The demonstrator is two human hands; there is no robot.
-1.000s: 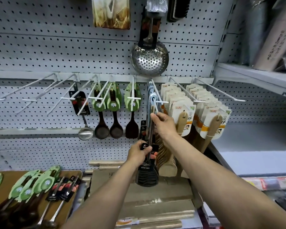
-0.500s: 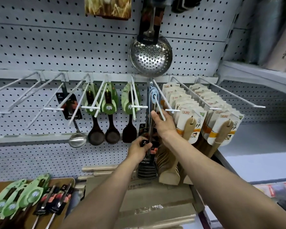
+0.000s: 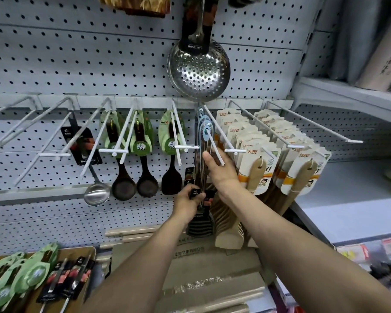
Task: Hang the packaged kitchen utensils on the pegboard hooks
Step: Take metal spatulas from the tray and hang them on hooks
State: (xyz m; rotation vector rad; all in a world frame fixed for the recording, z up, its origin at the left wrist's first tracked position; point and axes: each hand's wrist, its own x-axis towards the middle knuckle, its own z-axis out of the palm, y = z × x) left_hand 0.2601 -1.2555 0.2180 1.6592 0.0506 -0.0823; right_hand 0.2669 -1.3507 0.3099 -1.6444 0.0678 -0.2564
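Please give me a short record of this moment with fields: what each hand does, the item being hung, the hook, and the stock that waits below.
left hand: left hand grips the lower, black-labelled part of the slotted spatula
right hand: right hand steadies the handle near the white hook
item state: blue hanging loops sit on that hook
waiting stock: green-carded utensils and black-carded ones lie in the cardboard box at lower left

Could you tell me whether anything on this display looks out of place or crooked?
Nothing stands out: the ladles and wooden spatulas hang straight on their hooks, and both hands, left hand and right hand, steady the slotted turner.
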